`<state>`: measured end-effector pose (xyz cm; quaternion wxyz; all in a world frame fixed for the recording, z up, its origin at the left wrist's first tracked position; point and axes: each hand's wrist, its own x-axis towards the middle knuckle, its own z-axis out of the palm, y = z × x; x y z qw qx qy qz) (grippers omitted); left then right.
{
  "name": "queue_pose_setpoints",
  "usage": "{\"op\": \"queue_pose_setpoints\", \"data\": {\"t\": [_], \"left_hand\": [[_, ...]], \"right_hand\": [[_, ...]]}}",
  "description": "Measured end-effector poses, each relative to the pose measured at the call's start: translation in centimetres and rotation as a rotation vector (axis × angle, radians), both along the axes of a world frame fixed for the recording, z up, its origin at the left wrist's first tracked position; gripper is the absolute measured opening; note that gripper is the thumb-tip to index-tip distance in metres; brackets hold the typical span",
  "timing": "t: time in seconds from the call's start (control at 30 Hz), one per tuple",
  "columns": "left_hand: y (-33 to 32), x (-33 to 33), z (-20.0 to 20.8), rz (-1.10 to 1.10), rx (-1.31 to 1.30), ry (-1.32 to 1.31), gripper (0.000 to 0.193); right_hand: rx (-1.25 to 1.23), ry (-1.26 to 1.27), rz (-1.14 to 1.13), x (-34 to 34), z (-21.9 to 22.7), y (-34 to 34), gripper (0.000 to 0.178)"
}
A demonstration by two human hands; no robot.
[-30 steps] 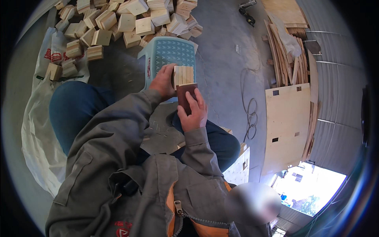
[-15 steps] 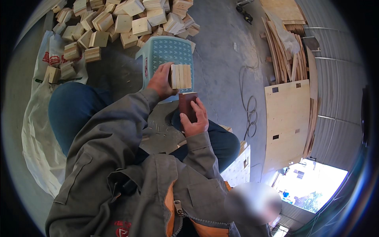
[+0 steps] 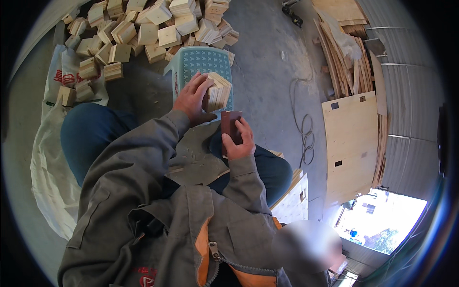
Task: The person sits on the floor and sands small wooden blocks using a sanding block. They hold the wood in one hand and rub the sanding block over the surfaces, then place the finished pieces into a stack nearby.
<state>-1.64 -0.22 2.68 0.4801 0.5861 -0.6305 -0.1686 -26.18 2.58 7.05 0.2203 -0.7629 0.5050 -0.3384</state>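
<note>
Your left hand (image 3: 192,99) spreads open at the layered wooden block (image 3: 220,93), probably stiff and sturdy, best held by opposite sides; your right hand (image 3: 240,143) grips the brown block (image 3: 231,123).

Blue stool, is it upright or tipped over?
Upright: the blue stool has its patterned top facing up toward the head camera.

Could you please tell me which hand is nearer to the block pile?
Left. The left hand, at the wooden block, is by the stool, with the block pile beyond it; the right hand, holding the brown block, is farther from the pile.
</note>
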Motion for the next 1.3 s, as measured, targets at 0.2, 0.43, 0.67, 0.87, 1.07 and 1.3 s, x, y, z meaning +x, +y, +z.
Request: {"op": "queue_pose_setpoints", "data": {"t": [0.2,0.43,0.67,0.87,1.07,1.3], "left_hand": [[1.0,-0.2,-1.5,-0.004,-0.094,-0.069,0.085],[1.5,-1.2,-1.9,-0.024,-0.068,-0.024,0.090],[1.3,-0.9,-2.2,-0.019,0.248,0.191,0.134],[0.6,-1.6,-2.2,-0.043,0.268,0.242,0.135],[0.1,-2.0,-2.8,-0.006,0.202,0.247,0.118],[-0.1,-1.8,-2.8,-0.031,0.212,0.291,0.107]], "right_hand": [[-0.009,-0.019,-0.011,0.1,-0.2,-0.2,0.062],[0.009,-0.018,-0.032,-0.9,-0.6,0.0,0.063],[0.053,0.009,-0.041,-1.0,-0.6,0.2,0.062],[0.018,0.001,-0.063,-0.9,0.7,0.7,0.065],[-0.123,-0.001,-0.055,-0.2,0.5,0.3,0.072],[-0.225,0.109,0.056,2.5,-1.7,-1.5,0.074]]}}
